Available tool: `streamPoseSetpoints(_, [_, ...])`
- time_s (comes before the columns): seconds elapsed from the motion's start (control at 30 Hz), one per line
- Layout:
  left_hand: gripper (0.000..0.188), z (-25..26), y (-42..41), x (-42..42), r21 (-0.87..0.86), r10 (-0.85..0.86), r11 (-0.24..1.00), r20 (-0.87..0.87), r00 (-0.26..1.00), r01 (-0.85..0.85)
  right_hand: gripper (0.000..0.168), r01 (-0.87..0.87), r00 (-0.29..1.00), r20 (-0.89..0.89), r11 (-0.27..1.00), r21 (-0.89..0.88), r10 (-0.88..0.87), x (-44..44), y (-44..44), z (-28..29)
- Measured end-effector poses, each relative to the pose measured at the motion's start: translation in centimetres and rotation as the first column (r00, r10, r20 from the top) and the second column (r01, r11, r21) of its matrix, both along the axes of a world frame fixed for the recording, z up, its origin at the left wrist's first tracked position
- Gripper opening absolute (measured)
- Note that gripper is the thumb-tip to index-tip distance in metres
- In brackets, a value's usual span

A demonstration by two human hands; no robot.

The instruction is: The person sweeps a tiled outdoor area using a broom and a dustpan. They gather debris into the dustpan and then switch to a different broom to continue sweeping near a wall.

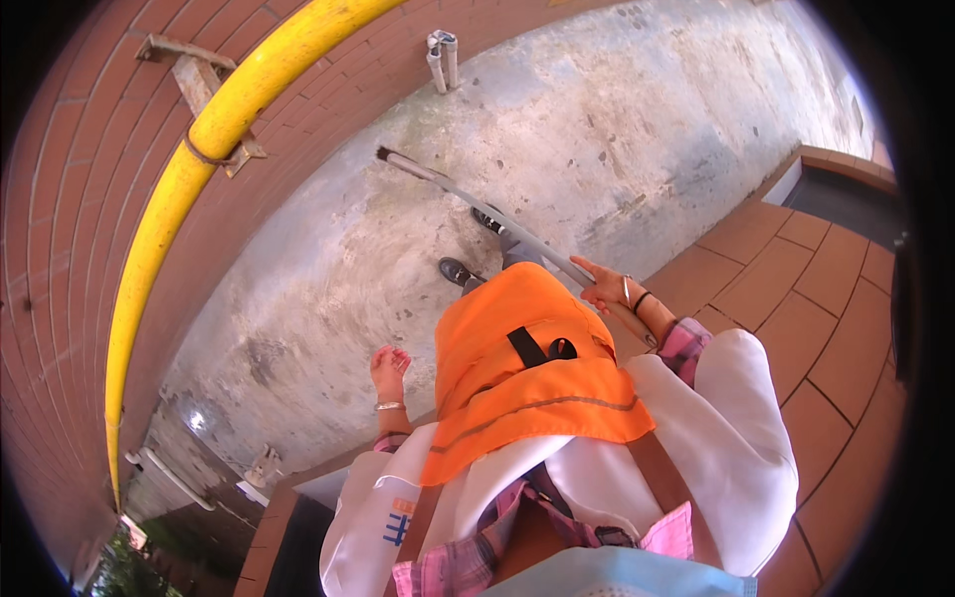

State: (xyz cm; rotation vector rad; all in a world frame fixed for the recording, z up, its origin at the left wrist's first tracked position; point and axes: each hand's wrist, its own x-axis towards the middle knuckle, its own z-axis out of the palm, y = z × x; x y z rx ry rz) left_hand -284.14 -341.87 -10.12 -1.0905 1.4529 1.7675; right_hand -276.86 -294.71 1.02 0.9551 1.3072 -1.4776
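Observation:
My right hand grips a long grey pole near its end, with the index finger stretched along the shaft. The pole slants up and left, past my shoes, to a flat light head with a dark, bristle-like tip near the brick wall. It looks like a broom seen from the side, but its exact kind is unclear. My left hand hangs over the concrete floor, fingers loosely bent and nothing visible in it. I wear an orange apron over a white top.
A yellow pipe runs along the brick wall on a rusty bracket. Short white pipes rise at the wall's foot. To my right is a tiled wall with a dark recess. My dark shoes stand on the concrete.

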Motion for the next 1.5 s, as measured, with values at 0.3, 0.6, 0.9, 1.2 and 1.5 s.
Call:
streamPoseSetpoints(0.3, [0.019, 0.4, -6.4, 4.5, -0.103, -0.147, 0.98, 0.205, 0.968, 0.171, 0.064, 0.609, 0.787, -0.116, 0.734, 0.301, -0.606, 14.2, 5.7, -0.6])
streamPoseSetpoints(0.6, [0.018, 4.2, -3.0, 10.1, -0.146, -0.01, 0.988, 0.196, 0.981, 0.039, 0.032, 0.761, 0.629, 0.069, 0.631, 0.151, -0.774, 7.2, 2.7, -10.2])
streamPoseSetpoints(0.9, [0.014, 4.8, 4.2, 9.8, -0.121, 0.108, 0.988, 0.055, 0.993, -0.1, 0.034, -0.008, 1.0, -0.03, 0.944, -0.329, -0.001, -9.6, -10.5, -12.1])
streamPoseSetpoints(1.2, [0.014, 2.9, -4.3, 17.0, -0.228, 0.351, 0.921, 0.136, 0.926, -0.316, 0.067, 0.173, 0.973, -0.095, 0.939, -0.298, -0.209, -4.1, -5.7, -0.7])
streamPoseSetpoints(1.5, [0.008, -1.8, -14.1, 23.1, -0.272, 0.107, 0.962, 0.347, 0.932, -0.009, 0.012, 0.738, 0.666, 0.041, 0.65, -0.18, -0.745, -10.1, -6.2, -9.8])
